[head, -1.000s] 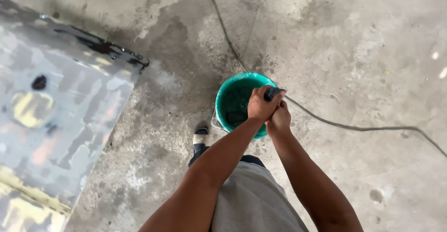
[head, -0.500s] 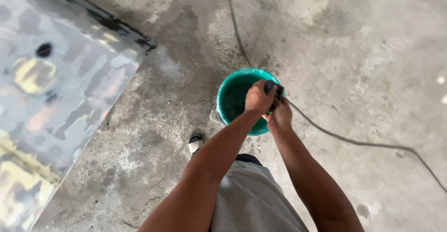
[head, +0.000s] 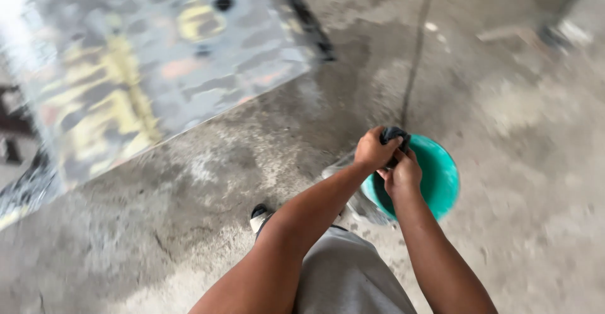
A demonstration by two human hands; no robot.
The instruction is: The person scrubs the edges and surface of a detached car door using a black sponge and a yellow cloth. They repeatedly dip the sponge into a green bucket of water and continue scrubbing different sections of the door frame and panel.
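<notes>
Fingers of both hands, left hand [head: 373,150] and right hand [head: 403,174], curl tight around a dark cloth [head: 394,135], held between them directly above the near rim of a green bucket [head: 441,178]. The hands touch, equally near it. Concrete floor [head: 252,163] below; a scuffed metal sheet [head: 157,68] lies well apart, to the left.
</notes>
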